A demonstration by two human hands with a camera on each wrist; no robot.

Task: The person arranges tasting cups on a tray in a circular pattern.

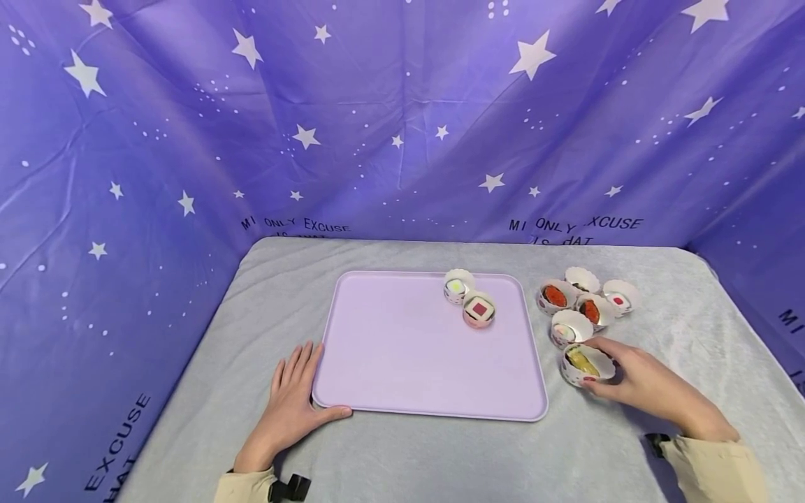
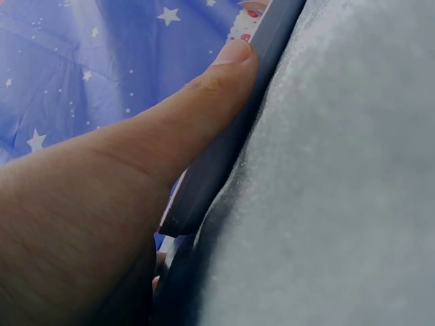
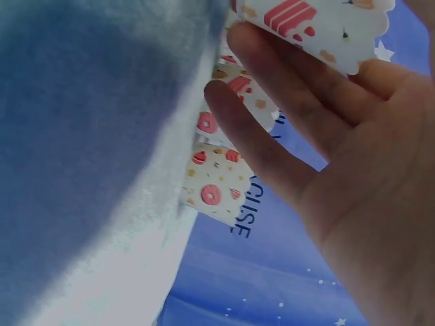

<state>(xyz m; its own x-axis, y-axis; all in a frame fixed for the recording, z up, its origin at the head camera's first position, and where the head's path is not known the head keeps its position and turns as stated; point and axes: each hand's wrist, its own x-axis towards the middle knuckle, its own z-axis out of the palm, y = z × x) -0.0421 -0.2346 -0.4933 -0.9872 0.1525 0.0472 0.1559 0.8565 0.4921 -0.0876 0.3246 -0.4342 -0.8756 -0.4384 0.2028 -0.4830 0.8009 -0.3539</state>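
My right hand [image 1: 648,381] grips a white paper baking cup [image 1: 571,374] at the right of the tray, its thumb at the near side and fingers at the far side. Inside that cup lies a yellow-topped sushi piece [image 1: 581,361]. In the right wrist view the printed cup wall [image 3: 326,27] shows cake pictures against the fingers. At the lilac tray's [image 1: 390,363] near left corner, my left hand [image 1: 292,402] rests with fingers straight along the left rim and thumb along the front rim. Two filled cups [image 1: 458,286] [image 1: 479,311] stand on the tray's back right.
Several more paper cups with sushi pieces stand in a cluster right of the tray, among them one with an orange-red topping [image 1: 555,297] and one with a red centre [image 1: 619,300]. A grey cloth [image 1: 402,461] covers the table. Purple starry curtains [image 1: 377,105] hang behind and at both sides.
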